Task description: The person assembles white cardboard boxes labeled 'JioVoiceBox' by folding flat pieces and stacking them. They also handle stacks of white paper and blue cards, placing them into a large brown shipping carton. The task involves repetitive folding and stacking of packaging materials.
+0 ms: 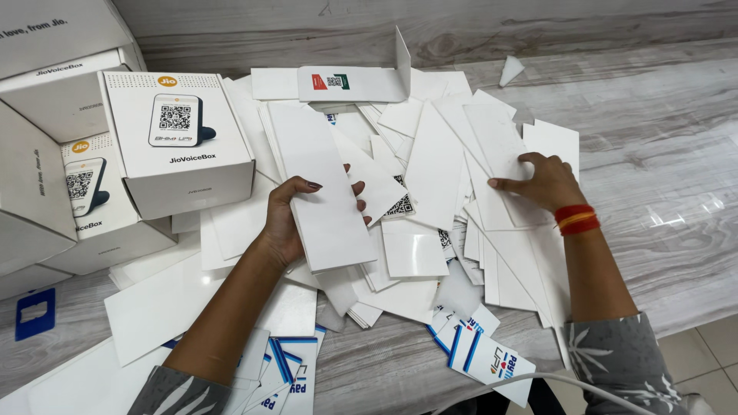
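My left hand [286, 219] grips a stack of long white cards [323, 188], held slightly above a wide heap of white cards [430, 165] spread over the grey wood-grain table [661, 154]. My right hand [544, 181], with red and orange threads at the wrist, rests flat on cards at the heap's right side, fingers pressing one card down. Some cards in the heap show black square code patterns.
Several white product boxes [178, 138] are stacked at the left. A folded white card stand [357, 83] sits at the back of the heap. Blue-striped printed cards [480, 355] lie near the front edge, and a small blue card [34, 313] at far left.
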